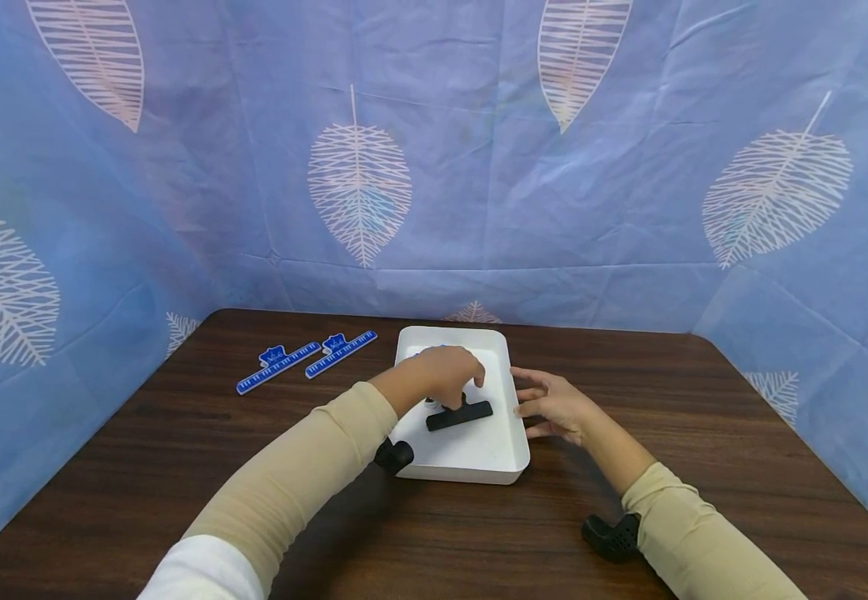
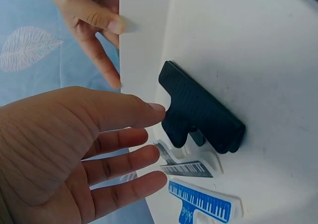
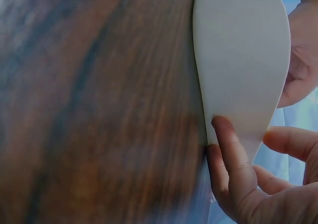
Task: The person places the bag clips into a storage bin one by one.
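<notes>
A black clip (image 1: 460, 415) lies in a white tray (image 1: 471, 462). My left hand (image 1: 445, 375) is over it, the thumb tip at the clip's handle in the left wrist view and the other fingers loosely extended. Beside the black clip in that view are a white-and-grey keyboard-patterned clip (image 2: 189, 169) and a blue keyboard-patterned clip (image 2: 201, 200); in the head view the left hand mostly hides them. My right hand (image 1: 554, 408) rests its spread fingertips on the tray's right outer wall, with its thumb near the rim (image 3: 272, 118).
Two blue keyboard-patterned clips, a left one (image 1: 278, 367) and a right one (image 1: 340, 353), lie on the dark wooden table (image 1: 179, 450) left of the tray. A blue leaf-patterned cloth (image 1: 464, 192) hangs behind and along the sides.
</notes>
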Demonstrator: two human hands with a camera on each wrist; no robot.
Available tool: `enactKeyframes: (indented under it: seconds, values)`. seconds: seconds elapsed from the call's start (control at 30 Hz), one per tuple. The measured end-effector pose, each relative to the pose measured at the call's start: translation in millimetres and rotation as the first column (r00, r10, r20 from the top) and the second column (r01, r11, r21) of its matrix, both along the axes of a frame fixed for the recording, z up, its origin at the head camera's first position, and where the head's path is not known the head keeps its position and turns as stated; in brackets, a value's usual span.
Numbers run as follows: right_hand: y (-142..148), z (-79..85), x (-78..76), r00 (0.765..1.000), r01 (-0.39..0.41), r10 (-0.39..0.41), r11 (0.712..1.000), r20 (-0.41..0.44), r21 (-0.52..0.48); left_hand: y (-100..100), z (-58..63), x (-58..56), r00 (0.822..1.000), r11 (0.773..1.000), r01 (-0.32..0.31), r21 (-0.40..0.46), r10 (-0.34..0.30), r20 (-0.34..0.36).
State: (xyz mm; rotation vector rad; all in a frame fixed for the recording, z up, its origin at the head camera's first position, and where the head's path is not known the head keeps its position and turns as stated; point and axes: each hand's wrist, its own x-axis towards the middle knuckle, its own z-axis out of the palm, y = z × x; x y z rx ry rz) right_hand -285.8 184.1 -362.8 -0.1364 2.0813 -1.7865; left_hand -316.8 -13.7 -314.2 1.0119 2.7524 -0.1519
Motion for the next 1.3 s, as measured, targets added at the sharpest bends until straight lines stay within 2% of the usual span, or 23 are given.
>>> enactKeyframes:
  seconds: [0.17, 0.37, 0.63, 0.8, 1.0, 1.2, 1.3]
  values:
    - [-1, 0.5, -0.9, 1.0, -0.001, 0.001, 1.0, -0.001, 0.0, -8, 3.5, 0.4, 1.0, 1.0, 0.006, 0.023, -0.005, -0.012]
    - [0, 0.5, -2.7, 1.0, -0.006, 0.006, 1.0, 0.003, -0.009, -19, 6.5, 0.7, 1.0, 0.998, -0.022, 0.065, 0.022, -0.003]
    - [2, -1.1, -3.6, 1.0, -0.008, 0.008, 1.0, -0.003, -0.012, -34, 9.1, 0.5, 0.999, 0.994, 0.008, 0.112, -0.002, -0.045]
    - [1, -1.0, -3.6, 1.0, -0.014, 0.013, 1.0, -0.005, -0.014, -46, 12.4, 0.3, 0.997, 0.99, -0.015, 0.143, 0.026, -0.074]
    - [1, -1.5, -3.9, 1.0, -0.02, 0.02, 1.0, 0.002, -0.02, -61, 15.8, 0.5, 0.988, 0.981, -0.087, 0.173, 0.108, -0.112]
    - [1, -1.0, -3.1, 1.0, -0.022, 0.022, 0.999, 0.004, -0.024, -77, 19.7, 6.0, 0.968, 0.975, -0.14, 0.172, 0.172, -0.183]
    - [2, -1.8, -3.2, 1.0, -0.02, 0.02, 1.0, 0.004, -0.023, -86, 18.1, 6.8, 0.955, 0.972, -0.145, 0.184, 0.186, -0.231]
